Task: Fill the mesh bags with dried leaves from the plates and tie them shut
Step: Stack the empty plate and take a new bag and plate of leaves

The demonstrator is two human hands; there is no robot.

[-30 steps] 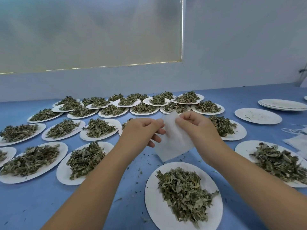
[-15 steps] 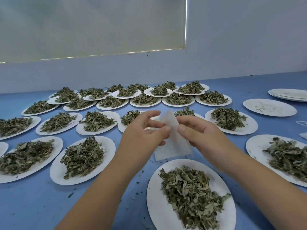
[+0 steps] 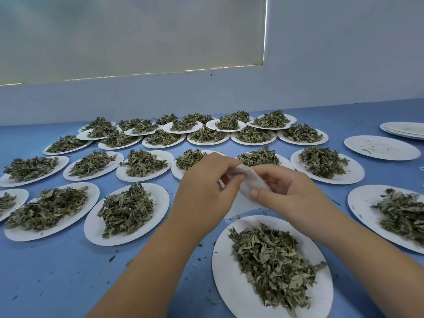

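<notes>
A small white mesh bag [image 3: 249, 182] hangs between both hands above the blue table. My left hand [image 3: 204, 191] pinches its upper left edge with curled fingers. My right hand [image 3: 289, 193] pinches the bag's right side, thumb on its front. Most of the bag's lower part is hidden behind my hands. Just below the hands sits a white paper plate [image 3: 231, 285] heaped with dried green leaves [image 3: 273, 262].
Several more white plates of dried leaves [image 3: 127, 207] cover the blue table [image 3: 57, 271] to the left, back and right. An empty plate [image 3: 382, 148] and a stack of empty plates [image 3: 403, 129] lie at the far right. A wall rises behind.
The flat bag has been drawn in and bunched between my fingers. Both hands have come closer together and a little lower. The camera has tilted down and nearer the table.
</notes>
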